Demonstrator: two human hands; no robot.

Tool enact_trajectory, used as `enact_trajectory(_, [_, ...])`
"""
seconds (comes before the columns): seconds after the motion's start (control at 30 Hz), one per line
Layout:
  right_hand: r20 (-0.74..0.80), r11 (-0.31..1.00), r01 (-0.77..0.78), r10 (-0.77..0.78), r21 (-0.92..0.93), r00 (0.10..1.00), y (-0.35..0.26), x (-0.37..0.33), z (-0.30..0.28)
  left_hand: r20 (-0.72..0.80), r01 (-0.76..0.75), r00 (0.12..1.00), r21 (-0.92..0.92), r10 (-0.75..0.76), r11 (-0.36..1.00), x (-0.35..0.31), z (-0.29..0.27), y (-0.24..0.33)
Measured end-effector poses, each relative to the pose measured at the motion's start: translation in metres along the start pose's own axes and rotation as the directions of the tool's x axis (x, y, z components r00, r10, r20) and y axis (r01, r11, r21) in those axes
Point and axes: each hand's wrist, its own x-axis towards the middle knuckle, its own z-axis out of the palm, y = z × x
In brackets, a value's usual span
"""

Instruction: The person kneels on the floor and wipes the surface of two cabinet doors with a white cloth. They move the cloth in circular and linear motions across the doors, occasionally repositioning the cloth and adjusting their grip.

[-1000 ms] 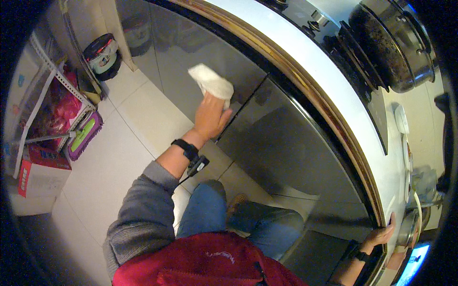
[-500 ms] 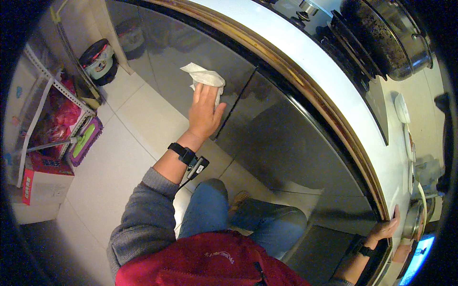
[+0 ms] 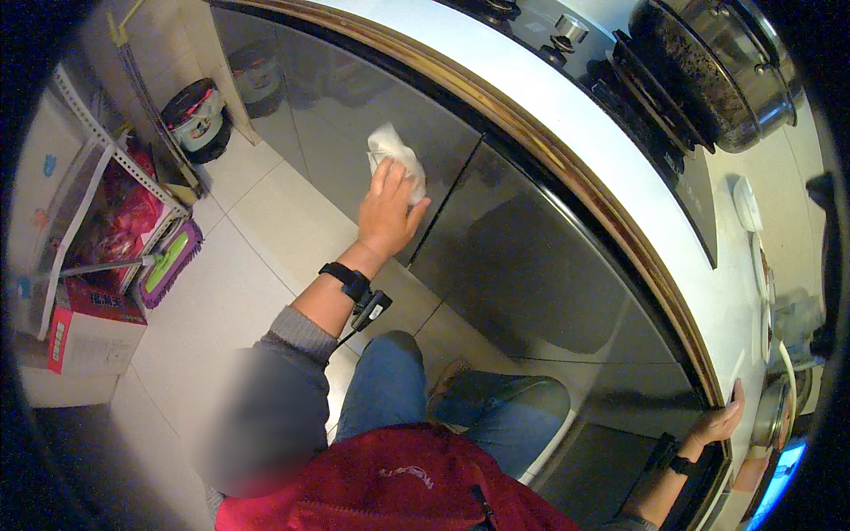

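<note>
My left hand (image 3: pixel 387 217) presses a crumpled white wipe (image 3: pixel 387 142) flat against a glossy dark cabinet door (image 3: pixel 332 106). Its fingers lie over the wipe, the thumb stretched toward the dark vertical gap beside the door. Across that gap, a second dark cabinet door (image 3: pixel 531 274) shows a smeary, cloudy patch. At the lower right, my right hand (image 3: pixel 717 425) rests on the edge of the white countertop (image 3: pixel 620 133), fingers stretched out and holding nothing.
A cooktop with a large steel pot (image 3: pixel 748 97) is at the upper right. On the left stand a bucket (image 3: pixel 202 128), a green and purple mop head (image 3: pixel 168 264), a white shelf rack (image 3: pixel 111 146) and a cardboard box (image 3: pixel 102 332). My bent knees (image 3: pixel 381 380) are close below the doors.
My left hand and the wipe have shifted slightly right and down across the door, and the wipe has bunched up more. My right hand stays at the counter edge.
</note>
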Motion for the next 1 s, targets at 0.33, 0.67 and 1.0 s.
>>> enact_trajectory(0.33, [0.009, 0.997, -0.040, 0.039, 0.063, 0.999, -0.006, -0.002, -0.003, -0.296, -0.055, 0.952, -0.426, -0.082, 0.903, 0.005, 0.008, -0.013])
enact_trajectory(0.67, [0.002, 1.000, -0.009, 0.009, 0.001, 1.000, -0.011, -0.002, -0.004, -0.308, 0.073, 0.910, -0.540, -0.277, 0.839, 0.045, 0.000, -0.001])
enact_trajectory(1.0, [0.011, 0.996, 0.051, -0.051, -0.079, 0.999, -0.002, -0.004, -0.002, -0.050, 0.227, 0.944, -0.622, -0.327, 0.750, 0.056, -0.012, -0.013])
